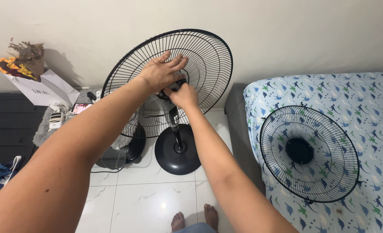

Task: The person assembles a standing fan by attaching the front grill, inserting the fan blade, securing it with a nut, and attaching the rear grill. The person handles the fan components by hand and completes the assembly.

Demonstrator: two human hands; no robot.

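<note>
A black stand fan stands on the white tiled floor, with a round base [177, 151] and a rear wire grille [208, 56] still on its head. My left hand [160, 71] lies flat against the middle of that grille, fingers spread. Just below it, my right hand [182, 95] is closed around the fan's hub at the centre; what it grips is hidden by the fingers. The detached front grille [309, 153], with a black centre cap, lies on the bed to the right.
The bed [364, 99] has a dinosaur-print sheet. A second dark fan part [126, 151] rests on the floor left of the base. A white paper bag with dried flowers [36, 82], cables and a dark case [5, 125] are at left. My bare feet [195, 220] show below.
</note>
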